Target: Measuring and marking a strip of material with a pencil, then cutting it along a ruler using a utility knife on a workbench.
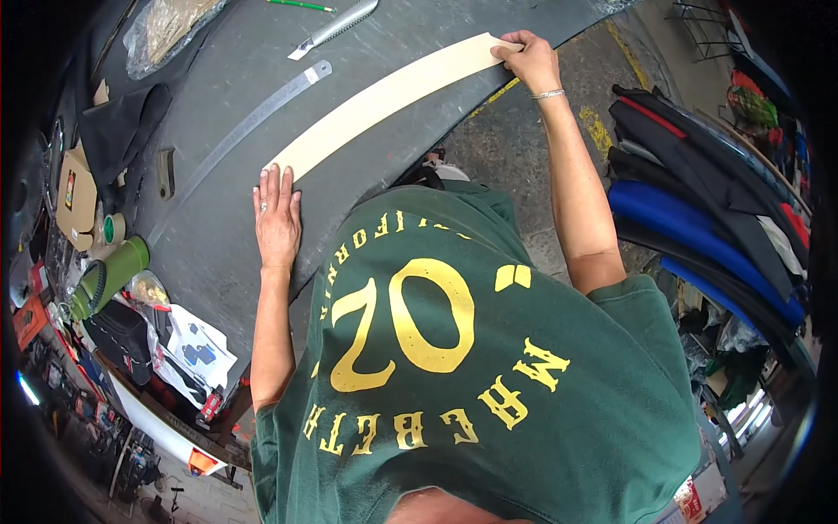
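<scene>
A long cream-coloured strip lies across the dark worktable, curved in this view. My left hand rests flat with its fingers stretched out, the fingertips touching the strip's left end. At the far right end, my right hand pinches the strip between thumb and fingers, by the table's edge. Beyond the strip, a metal ruler lies roughly alongside it. Farther back is a utility knife with its blade showing, and a green pencil lies at the top edge.
On the dark table sit a plastic-wrapped bundle, black material, a small dark tool, a cardboard box, a tape roll and a green bottle. Rolls of blue and black material are stacked at right.
</scene>
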Demonstrator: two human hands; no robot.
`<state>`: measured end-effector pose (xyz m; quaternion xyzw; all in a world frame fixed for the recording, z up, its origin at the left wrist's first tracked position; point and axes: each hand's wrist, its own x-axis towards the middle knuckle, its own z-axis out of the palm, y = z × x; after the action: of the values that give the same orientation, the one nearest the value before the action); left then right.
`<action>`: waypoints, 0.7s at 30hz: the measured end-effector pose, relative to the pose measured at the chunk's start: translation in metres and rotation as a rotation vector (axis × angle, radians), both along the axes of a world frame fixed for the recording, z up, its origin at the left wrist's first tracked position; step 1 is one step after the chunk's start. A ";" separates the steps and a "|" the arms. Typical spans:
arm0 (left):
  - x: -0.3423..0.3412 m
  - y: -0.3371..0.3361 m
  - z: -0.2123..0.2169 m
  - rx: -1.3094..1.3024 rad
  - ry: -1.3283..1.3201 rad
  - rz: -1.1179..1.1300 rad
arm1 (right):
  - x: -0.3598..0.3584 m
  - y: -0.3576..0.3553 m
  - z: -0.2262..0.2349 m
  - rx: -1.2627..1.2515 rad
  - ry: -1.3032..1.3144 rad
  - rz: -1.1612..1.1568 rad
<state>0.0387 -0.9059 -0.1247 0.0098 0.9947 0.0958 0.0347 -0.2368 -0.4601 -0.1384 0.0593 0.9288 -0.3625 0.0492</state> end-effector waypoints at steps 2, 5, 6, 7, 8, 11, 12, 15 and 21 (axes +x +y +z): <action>0.004 -0.001 -0.002 0.022 0.001 -0.009 | 0.002 0.001 0.003 -0.017 -0.011 -0.006; 0.008 -0.003 -0.004 0.013 0.022 -0.029 | 0.004 -0.002 0.006 0.046 0.015 0.011; 0.008 -0.002 -0.005 -0.015 0.045 -0.041 | 0.005 -0.001 0.007 0.038 0.008 0.005; 0.008 -0.001 -0.005 -0.013 0.042 -0.035 | 0.005 -0.001 0.009 0.029 0.000 0.000; 0.008 -0.001 -0.006 0.042 0.044 -0.037 | 0.004 -0.001 0.009 0.030 -0.003 0.006; 0.008 -0.001 -0.003 0.099 0.035 -0.033 | -0.002 0.005 0.004 0.019 -0.057 0.001; 0.008 -0.002 0.001 0.101 0.026 -0.028 | -0.002 0.002 0.004 0.015 -0.048 -0.004; 0.011 -0.002 0.004 0.102 0.047 -0.046 | 0.002 -0.003 0.005 -0.027 -0.036 0.018; 0.014 -0.011 0.004 0.057 0.069 -0.068 | 0.007 0.006 0.000 -0.041 -0.048 0.031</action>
<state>0.0529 -0.9174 -0.1208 0.0480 0.9913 0.1224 0.0033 -0.2297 -0.4536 -0.1383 0.0527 0.9206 -0.3789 0.0784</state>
